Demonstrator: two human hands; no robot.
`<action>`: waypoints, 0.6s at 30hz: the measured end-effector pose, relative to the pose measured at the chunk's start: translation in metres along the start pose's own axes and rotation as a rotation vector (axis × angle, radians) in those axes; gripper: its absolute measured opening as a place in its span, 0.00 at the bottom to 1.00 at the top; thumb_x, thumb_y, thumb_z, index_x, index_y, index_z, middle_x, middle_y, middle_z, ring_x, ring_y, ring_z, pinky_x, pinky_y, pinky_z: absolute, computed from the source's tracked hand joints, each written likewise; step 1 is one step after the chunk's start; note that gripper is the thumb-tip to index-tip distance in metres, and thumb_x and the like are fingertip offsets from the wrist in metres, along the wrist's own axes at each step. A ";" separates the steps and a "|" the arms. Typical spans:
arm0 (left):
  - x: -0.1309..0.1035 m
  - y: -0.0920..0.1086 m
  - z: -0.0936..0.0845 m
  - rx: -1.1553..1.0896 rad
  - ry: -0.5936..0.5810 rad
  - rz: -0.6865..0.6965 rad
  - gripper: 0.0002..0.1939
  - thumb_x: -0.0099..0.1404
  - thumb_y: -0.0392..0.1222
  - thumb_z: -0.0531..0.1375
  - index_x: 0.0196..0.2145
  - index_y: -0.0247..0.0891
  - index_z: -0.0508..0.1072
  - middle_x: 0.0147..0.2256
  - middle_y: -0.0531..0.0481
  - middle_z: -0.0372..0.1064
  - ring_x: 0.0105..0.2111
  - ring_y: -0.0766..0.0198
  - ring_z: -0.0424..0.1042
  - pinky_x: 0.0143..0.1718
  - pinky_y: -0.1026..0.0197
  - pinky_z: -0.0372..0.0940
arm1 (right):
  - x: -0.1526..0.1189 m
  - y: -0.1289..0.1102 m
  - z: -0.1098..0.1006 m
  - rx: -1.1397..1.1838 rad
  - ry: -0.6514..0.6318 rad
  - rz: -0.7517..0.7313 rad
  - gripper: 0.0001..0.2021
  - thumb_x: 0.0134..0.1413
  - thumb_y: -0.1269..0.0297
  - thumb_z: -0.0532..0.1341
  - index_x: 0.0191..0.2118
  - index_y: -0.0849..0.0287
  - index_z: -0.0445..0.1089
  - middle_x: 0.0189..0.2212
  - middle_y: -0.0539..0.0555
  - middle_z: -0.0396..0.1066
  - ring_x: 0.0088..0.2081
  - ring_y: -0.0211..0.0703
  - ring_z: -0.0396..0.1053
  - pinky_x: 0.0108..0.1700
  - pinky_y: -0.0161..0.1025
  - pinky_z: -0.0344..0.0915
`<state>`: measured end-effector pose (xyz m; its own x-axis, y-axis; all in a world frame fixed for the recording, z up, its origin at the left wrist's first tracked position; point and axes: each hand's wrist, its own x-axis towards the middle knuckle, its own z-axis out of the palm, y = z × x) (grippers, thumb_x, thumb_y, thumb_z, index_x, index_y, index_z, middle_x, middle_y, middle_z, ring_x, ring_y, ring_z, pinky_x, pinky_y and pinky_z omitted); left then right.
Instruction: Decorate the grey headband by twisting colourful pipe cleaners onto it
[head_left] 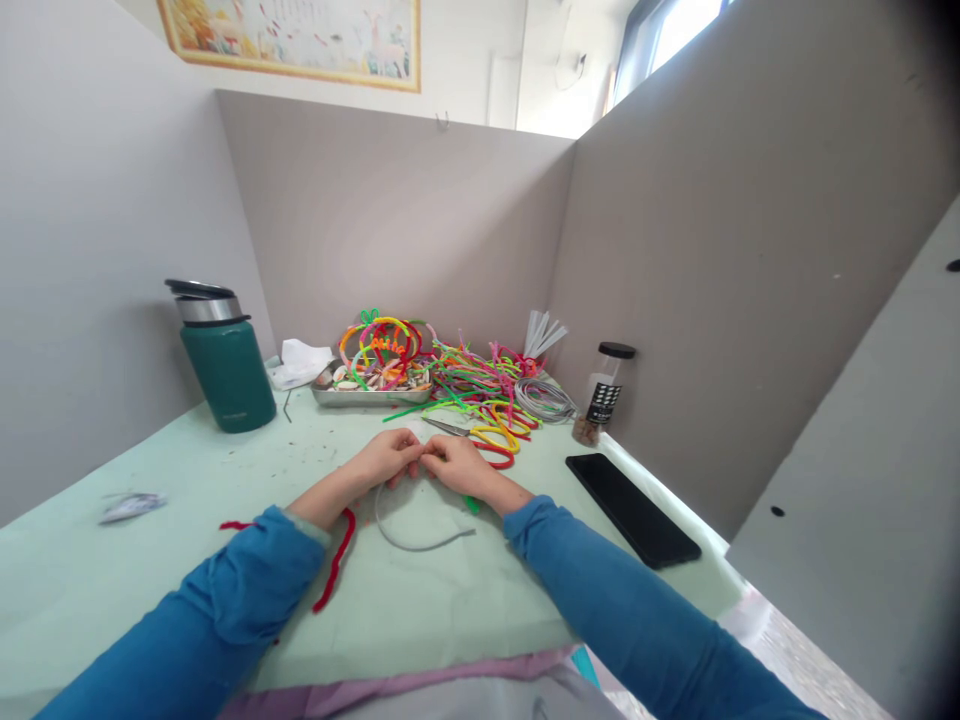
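My left hand (390, 455) and my right hand (454, 462) meet fingertip to fingertip above the middle of the table, both closed in a pinch. From under my left hand a thin grey cord (420, 549) curves down toward me, its loose end lying on the cloth. Whatever sits between the right fingertips is too small and covered to make out. A red pipe cleaner (335, 562) lies by my left forearm. Just beyond my right hand are scissors (448, 427), blades pointing left, beside yellow and red loops (495, 440). A green bit (472, 505) shows under my right wrist.
A metal tray (367, 398) holds finished-looking colourful rings and small pieces. Right of it lie a heap of pipe cleaners (480, 375) and a grey cord coil (544, 400). A green bottle (229, 375), clear jar (600, 400) and black phone (631, 508) flank the hands; partitions enclose the table.
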<state>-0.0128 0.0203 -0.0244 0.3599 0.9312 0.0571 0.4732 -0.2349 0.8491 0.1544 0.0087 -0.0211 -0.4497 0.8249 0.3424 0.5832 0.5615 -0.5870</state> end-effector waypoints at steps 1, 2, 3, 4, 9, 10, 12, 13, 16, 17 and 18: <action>0.000 0.000 0.000 0.004 0.000 0.003 0.20 0.54 0.59 0.53 0.29 0.36 0.62 0.20 0.55 0.66 0.10 0.74 0.55 0.12 0.69 0.49 | 0.000 0.000 0.000 -0.004 -0.001 -0.002 0.07 0.49 0.68 0.55 0.30 0.61 0.70 0.25 0.50 0.68 0.28 0.35 0.61 0.29 0.31 0.53; 0.000 0.000 0.000 0.007 0.000 0.005 0.20 0.54 0.59 0.53 0.29 0.36 0.62 0.20 0.55 0.66 0.10 0.74 0.55 0.12 0.69 0.49 | 0.000 0.001 0.000 -0.008 -0.001 -0.004 0.07 0.49 0.68 0.55 0.30 0.60 0.70 0.25 0.50 0.68 0.28 0.35 0.61 0.30 0.31 0.53; 0.001 0.000 0.000 0.008 0.000 0.006 0.20 0.54 0.58 0.53 0.29 0.36 0.62 0.20 0.55 0.66 0.10 0.74 0.55 0.12 0.69 0.48 | 0.000 0.001 0.001 -0.012 -0.002 -0.006 0.07 0.50 0.68 0.55 0.30 0.60 0.70 0.25 0.50 0.68 0.28 0.36 0.62 0.30 0.31 0.53; 0.001 0.000 0.000 0.008 0.000 0.007 0.20 0.54 0.58 0.53 0.29 0.36 0.62 0.20 0.55 0.66 0.10 0.74 0.55 0.12 0.69 0.48 | 0.000 0.001 0.001 -0.015 -0.003 -0.008 0.07 0.50 0.68 0.55 0.30 0.60 0.70 0.25 0.50 0.68 0.28 0.36 0.62 0.30 0.31 0.53; 0.001 0.000 0.001 0.018 0.001 -0.009 0.21 0.54 0.59 0.53 0.28 0.36 0.62 0.19 0.55 0.66 0.10 0.74 0.55 0.12 0.68 0.48 | 0.000 0.000 0.000 -0.021 -0.005 -0.004 0.07 0.49 0.69 0.55 0.30 0.60 0.70 0.25 0.50 0.68 0.28 0.36 0.61 0.30 0.31 0.53; 0.002 -0.001 0.000 0.021 0.002 -0.009 0.20 0.53 0.59 0.53 0.28 0.36 0.62 0.19 0.55 0.66 0.10 0.74 0.55 0.12 0.68 0.48 | 0.000 0.000 0.000 -0.022 -0.007 -0.003 0.07 0.49 0.69 0.55 0.30 0.60 0.70 0.25 0.50 0.68 0.28 0.36 0.61 0.30 0.31 0.53; 0.002 -0.001 0.000 0.030 0.005 -0.007 0.20 0.53 0.59 0.53 0.28 0.36 0.62 0.19 0.55 0.66 0.10 0.74 0.55 0.12 0.68 0.48 | 0.000 0.000 0.000 -0.022 -0.010 -0.004 0.07 0.49 0.68 0.55 0.30 0.60 0.70 0.26 0.50 0.68 0.28 0.36 0.61 0.30 0.31 0.53; 0.002 -0.001 0.000 0.036 0.006 -0.005 0.20 0.53 0.59 0.53 0.28 0.36 0.62 0.20 0.55 0.66 0.10 0.74 0.55 0.12 0.69 0.48 | 0.000 0.000 0.000 -0.023 -0.012 -0.004 0.07 0.49 0.68 0.55 0.31 0.60 0.70 0.26 0.50 0.68 0.28 0.36 0.61 0.30 0.31 0.53; 0.002 -0.001 -0.001 0.050 0.004 0.005 0.19 0.54 0.58 0.53 0.28 0.37 0.62 0.20 0.55 0.66 0.10 0.74 0.56 0.12 0.69 0.48 | 0.001 0.000 0.000 -0.026 -0.011 -0.003 0.07 0.50 0.68 0.55 0.31 0.59 0.71 0.26 0.50 0.68 0.28 0.36 0.62 0.30 0.31 0.53; 0.002 -0.001 -0.001 0.053 0.002 0.010 0.19 0.54 0.58 0.52 0.28 0.37 0.62 0.20 0.55 0.66 0.10 0.74 0.56 0.12 0.69 0.48 | 0.001 0.000 0.000 -0.028 -0.011 -0.004 0.07 0.50 0.68 0.55 0.31 0.59 0.71 0.26 0.50 0.68 0.28 0.36 0.62 0.30 0.31 0.53; 0.002 -0.001 -0.001 0.055 0.000 0.015 0.19 0.55 0.57 0.52 0.28 0.37 0.62 0.20 0.55 0.66 0.10 0.74 0.56 0.12 0.69 0.48 | 0.001 0.000 0.000 -0.031 -0.011 -0.006 0.07 0.50 0.68 0.55 0.31 0.59 0.71 0.26 0.50 0.68 0.28 0.36 0.62 0.30 0.31 0.53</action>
<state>-0.0133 0.0223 -0.0249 0.3678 0.9273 0.0696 0.5113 -0.2642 0.8178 0.1540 0.0091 -0.0210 -0.4606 0.8209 0.3375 0.6008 0.5683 -0.5622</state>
